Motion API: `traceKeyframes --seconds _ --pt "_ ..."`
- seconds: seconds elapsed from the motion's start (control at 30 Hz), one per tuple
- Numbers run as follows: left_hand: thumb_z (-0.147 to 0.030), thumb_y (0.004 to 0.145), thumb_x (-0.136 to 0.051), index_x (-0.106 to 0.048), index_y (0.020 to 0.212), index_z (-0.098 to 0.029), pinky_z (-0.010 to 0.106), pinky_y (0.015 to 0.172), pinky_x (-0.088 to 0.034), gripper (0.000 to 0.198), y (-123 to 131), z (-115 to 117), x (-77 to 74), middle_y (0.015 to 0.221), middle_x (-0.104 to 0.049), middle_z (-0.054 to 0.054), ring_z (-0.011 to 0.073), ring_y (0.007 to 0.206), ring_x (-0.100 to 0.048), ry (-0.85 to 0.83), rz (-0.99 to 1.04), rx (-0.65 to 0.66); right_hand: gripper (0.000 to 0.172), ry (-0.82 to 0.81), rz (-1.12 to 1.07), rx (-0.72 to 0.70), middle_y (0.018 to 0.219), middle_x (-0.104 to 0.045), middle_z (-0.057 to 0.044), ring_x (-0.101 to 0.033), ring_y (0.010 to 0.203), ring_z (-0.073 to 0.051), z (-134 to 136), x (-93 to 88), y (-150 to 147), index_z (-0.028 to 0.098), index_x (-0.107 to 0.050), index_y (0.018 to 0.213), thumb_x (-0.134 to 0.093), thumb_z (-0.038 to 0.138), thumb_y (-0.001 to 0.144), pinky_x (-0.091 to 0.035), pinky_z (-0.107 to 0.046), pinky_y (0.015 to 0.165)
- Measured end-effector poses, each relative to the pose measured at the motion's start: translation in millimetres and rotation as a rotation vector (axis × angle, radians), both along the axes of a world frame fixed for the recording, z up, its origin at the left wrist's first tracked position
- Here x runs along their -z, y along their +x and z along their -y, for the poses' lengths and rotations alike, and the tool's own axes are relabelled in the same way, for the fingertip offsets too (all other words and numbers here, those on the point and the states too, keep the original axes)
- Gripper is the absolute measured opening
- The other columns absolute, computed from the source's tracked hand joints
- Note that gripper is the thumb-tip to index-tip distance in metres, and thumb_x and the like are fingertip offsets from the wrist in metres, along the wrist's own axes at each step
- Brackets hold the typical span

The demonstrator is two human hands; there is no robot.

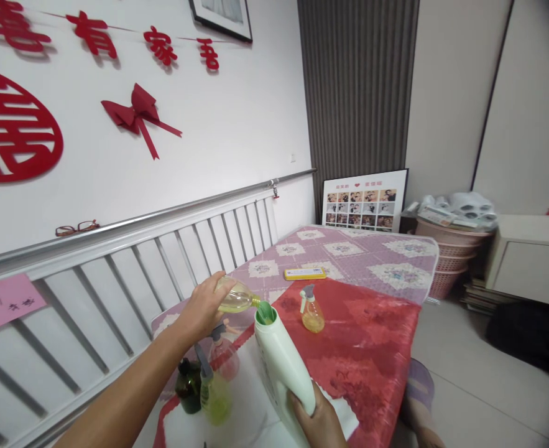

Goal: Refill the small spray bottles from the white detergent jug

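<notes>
My left hand [207, 306] is closed round a clear bottle [235, 297] that holds yellow liquid. The bottle lies tipped almost level, its neck at the green-rimmed mouth of a large pale green jug-shaped bottle [281, 358]. Wrapped through the handle of this pale green bottle, my right hand [318, 420] keeps it leaning with its mouth up and to the left. Below my left forearm stand a dark green bottle [189, 387], a yellow-green spray bottle [216, 398] and a pinkish spray bottle [224, 358]. Another spray bottle [313, 316] with yellow liquid stands to the right.
A red cloth [367, 348] covers part of the table, over a purple patterned tablecloth [349, 249]. On it lies a flat yellow box [304, 274]. A white radiator [194, 255] borders the left side. Pink baskets [456, 249] and a white cabinet [535, 261] stand at right.
</notes>
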State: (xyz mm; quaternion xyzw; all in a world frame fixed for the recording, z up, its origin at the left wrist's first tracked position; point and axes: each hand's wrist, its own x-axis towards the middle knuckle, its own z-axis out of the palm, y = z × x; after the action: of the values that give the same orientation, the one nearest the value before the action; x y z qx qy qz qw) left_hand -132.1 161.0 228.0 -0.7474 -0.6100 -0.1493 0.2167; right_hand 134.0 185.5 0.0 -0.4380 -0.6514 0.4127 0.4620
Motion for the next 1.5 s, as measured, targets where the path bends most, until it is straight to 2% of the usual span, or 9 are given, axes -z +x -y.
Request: traceKeyframes --seconds 0.23,0.67,1.03,1.5 --pt "-0.011 0.079 -0.06 -0.041 0.137 -0.027 0.053 0.101 -0.044 0.063 4.1 1.5 -2.1 0.144 -0.04 0.017 0.0324 0.131 -0.044 -0.007 -0.002 -0.021 0.033 0.0 0.011 -0.018 0.086 -0.08 -0.009 -0.075 0.084 -0.028 1.0 -3.6 1.3 0.02 -0.07 0.091 -0.058 0.044 0.073 -0.058 -0.029 0.07" --pt "-0.012 0.079 -0.06 -0.042 0.137 -0.027 0.055 0.101 -0.043 0.063 2.7 1.3 -2.0 0.146 -0.039 0.017 0.0338 0.132 -0.043 -0.012 0.007 -0.013 0.027 0.006 -0.029 -0.011 0.082 -0.08 -0.006 -0.075 0.079 -0.027 2.7 -9.6 1.2 0.021 -0.071 0.085 -0.06 0.042 0.071 -0.059 -0.029 0.067" --pt "-0.012 0.075 -0.065 -0.039 0.138 -0.027 0.055 0.101 -0.043 0.07 1.2 -1.4 -2.5 0.147 -0.037 0.018 0.0353 0.132 -0.043 -0.032 -0.041 -0.024 0.033 0.014 0.029 -0.041 0.09 -0.079 -0.008 -0.074 0.087 -0.027 0.6 -0.7 0.9 0.02 -0.069 0.094 -0.055 0.043 0.076 -0.058 -0.03 0.075" --pt "-0.011 0.078 -0.06 -0.039 0.139 -0.027 0.054 0.101 -0.042 0.066 2.2 -0.2 -3.3 0.147 -0.037 0.017 0.0342 0.133 -0.042 -0.035 -0.06 -0.038 0.029 0.047 0.058 -0.04 0.088 -0.079 -0.008 -0.074 0.085 -0.027 0.6 3.8 0.9 0.02 -0.069 0.091 -0.054 0.042 0.078 -0.058 -0.029 0.072"
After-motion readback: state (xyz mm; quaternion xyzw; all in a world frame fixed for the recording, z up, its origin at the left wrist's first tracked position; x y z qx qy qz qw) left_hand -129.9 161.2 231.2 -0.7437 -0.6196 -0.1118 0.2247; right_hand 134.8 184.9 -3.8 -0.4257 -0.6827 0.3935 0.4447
